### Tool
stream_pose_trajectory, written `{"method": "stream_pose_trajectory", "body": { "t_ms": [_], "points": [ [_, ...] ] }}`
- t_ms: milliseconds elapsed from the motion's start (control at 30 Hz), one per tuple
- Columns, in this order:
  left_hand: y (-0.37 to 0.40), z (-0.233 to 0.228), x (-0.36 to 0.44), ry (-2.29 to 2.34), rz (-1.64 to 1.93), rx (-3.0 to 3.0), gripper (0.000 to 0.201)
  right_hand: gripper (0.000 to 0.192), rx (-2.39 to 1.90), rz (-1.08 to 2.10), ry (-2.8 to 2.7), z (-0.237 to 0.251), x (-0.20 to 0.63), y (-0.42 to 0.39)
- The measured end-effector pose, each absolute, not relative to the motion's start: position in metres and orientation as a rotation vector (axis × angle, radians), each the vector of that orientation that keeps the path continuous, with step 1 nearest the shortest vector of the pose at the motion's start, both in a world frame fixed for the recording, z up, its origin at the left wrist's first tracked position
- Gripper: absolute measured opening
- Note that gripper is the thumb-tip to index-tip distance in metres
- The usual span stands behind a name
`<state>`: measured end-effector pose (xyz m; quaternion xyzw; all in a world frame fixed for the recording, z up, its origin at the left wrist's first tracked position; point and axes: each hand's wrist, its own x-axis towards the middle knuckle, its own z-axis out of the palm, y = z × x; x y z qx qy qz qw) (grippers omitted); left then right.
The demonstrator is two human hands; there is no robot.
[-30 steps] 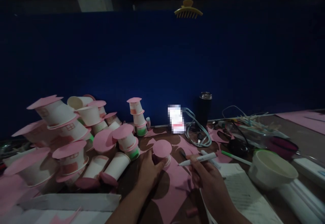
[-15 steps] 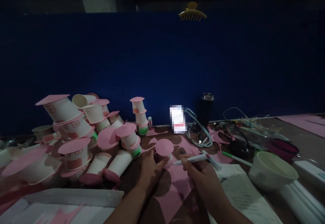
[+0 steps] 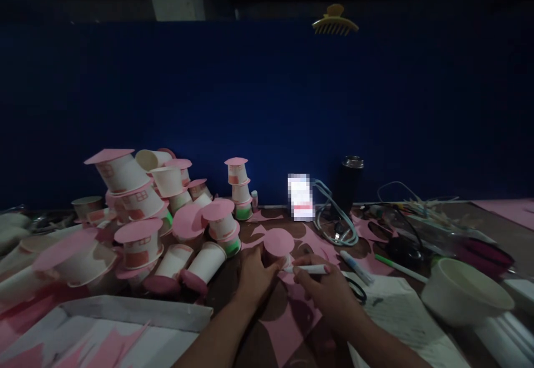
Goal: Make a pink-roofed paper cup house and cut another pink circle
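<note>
My left hand (image 3: pixel 255 276) grips an upturned paper cup (image 3: pixel 278 252) topped with a pink paper disc, standing on the brown table. My right hand (image 3: pixel 327 290) holds a white marker pen (image 3: pixel 307 269) with its tip against the cup's side. Both hands rest over a sheet of pink paper (image 3: pixel 287 323) with round cut-outs.
A heap of paper cups with pink discs (image 3: pixel 142 229) fills the left. A white box (image 3: pixel 112 329) lies front left. A white bowl (image 3: pixel 465 293), printed paper (image 3: pixel 392 307), another marker (image 3: pixel 352 259), green pen (image 3: pixel 398 268), cables (image 3: pixel 334 229), dark flask (image 3: pixel 349 187) sit right. A blue partition stands behind.
My right hand has brought the marker leftward, from held apart to its tip touching the cup. My left hand has stayed on the cup. The camera has shifted, sliding the scene right.
</note>
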<state>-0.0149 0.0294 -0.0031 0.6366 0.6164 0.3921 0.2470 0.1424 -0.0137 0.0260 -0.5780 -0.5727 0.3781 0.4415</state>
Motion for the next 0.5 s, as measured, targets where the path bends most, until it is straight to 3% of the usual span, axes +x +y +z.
{"method": "stream_pose_trajectory", "body": {
  "t_ms": [500],
  "points": [
    [0.030, -0.006, -0.015, 1.725, 1.054, 1.739, 0.046, 0.016, -1.482, 0.859, -1.558, 0.005, 0.136, -0.008]
  ]
}}
